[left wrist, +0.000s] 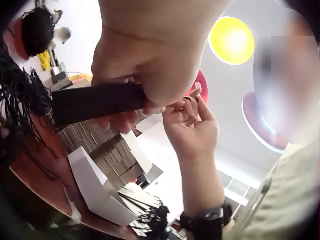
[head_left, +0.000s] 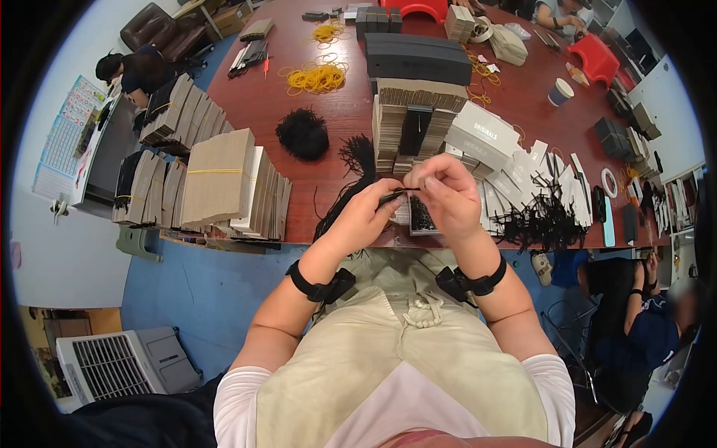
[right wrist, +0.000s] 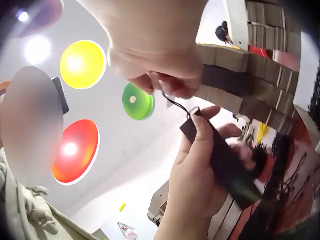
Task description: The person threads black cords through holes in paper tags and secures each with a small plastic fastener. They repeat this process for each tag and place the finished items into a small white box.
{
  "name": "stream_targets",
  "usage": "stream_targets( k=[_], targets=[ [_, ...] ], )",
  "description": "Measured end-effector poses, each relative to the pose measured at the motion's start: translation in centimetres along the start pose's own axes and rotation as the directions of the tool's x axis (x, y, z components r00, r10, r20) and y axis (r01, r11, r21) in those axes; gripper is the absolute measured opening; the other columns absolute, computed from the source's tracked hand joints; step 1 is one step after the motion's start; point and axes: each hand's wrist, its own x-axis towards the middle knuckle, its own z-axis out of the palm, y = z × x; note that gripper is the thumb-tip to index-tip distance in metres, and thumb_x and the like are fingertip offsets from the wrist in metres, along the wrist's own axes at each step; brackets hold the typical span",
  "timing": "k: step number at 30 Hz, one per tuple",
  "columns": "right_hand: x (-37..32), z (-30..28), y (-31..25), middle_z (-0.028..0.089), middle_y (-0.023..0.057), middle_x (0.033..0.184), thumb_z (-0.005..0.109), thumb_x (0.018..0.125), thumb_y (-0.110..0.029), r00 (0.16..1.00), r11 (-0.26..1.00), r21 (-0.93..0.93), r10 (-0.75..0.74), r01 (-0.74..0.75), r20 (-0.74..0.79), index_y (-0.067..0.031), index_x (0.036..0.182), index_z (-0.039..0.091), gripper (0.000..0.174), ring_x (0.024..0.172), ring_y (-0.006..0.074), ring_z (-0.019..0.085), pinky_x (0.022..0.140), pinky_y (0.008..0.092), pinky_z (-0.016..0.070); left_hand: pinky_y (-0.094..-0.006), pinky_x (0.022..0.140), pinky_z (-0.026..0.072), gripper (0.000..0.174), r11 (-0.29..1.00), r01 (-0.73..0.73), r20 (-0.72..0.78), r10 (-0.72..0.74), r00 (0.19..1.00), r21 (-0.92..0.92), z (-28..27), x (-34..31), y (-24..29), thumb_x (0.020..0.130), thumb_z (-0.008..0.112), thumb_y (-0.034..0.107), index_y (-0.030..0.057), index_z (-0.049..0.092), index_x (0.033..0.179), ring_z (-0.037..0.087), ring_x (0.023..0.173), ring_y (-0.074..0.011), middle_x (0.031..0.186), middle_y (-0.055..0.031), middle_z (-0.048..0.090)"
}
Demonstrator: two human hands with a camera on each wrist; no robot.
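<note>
My left hand (head_left: 364, 214) grips a long, narrow black card tag (right wrist: 227, 167), its thumb lying across the face near one end. Out of that end comes a thin black cord (right wrist: 176, 102), looped at the tag. My right hand (head_left: 452, 196) pinches the far part of this cord between thumb and fingers, just beside the left hand. Both hands are raised over the table's near edge. Below them stands a small open white box (left wrist: 95, 185); in the head view dark contents show in it. A bundle of loose black cords (head_left: 345, 196) lies left of the hands.
Tall stacks of cards (head_left: 388, 112) stand straight ahead, and more grey card stacks (head_left: 220, 175) at left. White tags with black cords (head_left: 541, 213) spread to the right. A black ball of cord (head_left: 302, 134) and yellow rubber bands (head_left: 317, 77) lie farther back. Other people sit around.
</note>
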Motion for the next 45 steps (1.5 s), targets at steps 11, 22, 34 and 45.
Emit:
stream_targets(
  k=[11, 22, 34, 45],
  targets=[
    [-0.5, -0.2, -0.2, 0.051, -0.0051, 0.071, 0.057, 0.089, -0.012, 0.944, 0.842, -0.427, 0.281, -0.329, -0.174, 0.0004, 0.101, 0.059, 0.018, 0.064, 0.0013, 0.041, 0.058, 0.0177, 0.0356, -0.0427, 0.069, 0.0451, 0.03, 0.966, 0.003, 0.086, -0.027, 0.996, 0.26, -1.1, -0.1, -0.5, 0.085, 0.057, 0.019, 0.0033, 0.047, 0.109, 0.057, 0.083, -0.0389, 0.092, -0.0206, 0.057],
    [-0.2, -2.5, -4.0, 0.055, 0.0046, 0.075, 0.054, 0.088, -0.007, 0.974, 0.978, 0.062, 0.207, -0.202, -0.093, 0.0005, 0.099, 0.057, 0.014, 0.061, 0.0121, 0.05, 0.057, 0.0251, 0.0426, -0.034, 0.086, 0.0409, 0.039, 0.983, -0.183, 0.115, 0.178, 0.977, 0.028, -0.8, 0.1, -0.6, 0.089, 0.054, 0.025, 0.0043, 0.046, 0.121, 0.053, 0.097, -0.0285, 0.107, -0.014, 0.053],
    [-0.3, -3.3, -3.8, 0.056, 0.0063, 0.073, 0.056, 0.088, -0.01, 0.991, 0.996, 0.056, 0.081, -0.076, -0.104, 0.0002, 0.098, 0.056, 0.014, 0.056, 0.0113, 0.05, 0.052, 0.0232, 0.0419, -0.0283, 0.085, 0.0454, 0.047, 0.979, -0.025, -0.012, 0.023, 1.0, -0.203, 2.2, -0.2, -3.1, 0.075, 0.069, 0.004, -0.0009, 0.054, 0.119, 0.058, 0.098, -0.0177, 0.11, -0.0119, 0.061],
    [-1.4, -5.7, 0.6, 0.048, -0.0065, 0.064, 0.06, 0.085, -0.021, 0.971, 0.45, -0.884, 0.24, -0.127, -0.017, -0.0015, 0.069, 0.058, 0.025, 0.061, 0.0134, 0.048, 0.055, 0.0334, 0.0388, -0.0275, 0.083, 0.0476, 0.047, 0.978, -0.14, 0.007, 0.143, 0.99, -0.155, 1.3, -0.6, -3.8, 0.071, 0.071, -0.002, -0.0027, 0.057, 0.116, 0.06, 0.096, -0.0162, 0.108, -0.0125, 0.063]
  ],
)
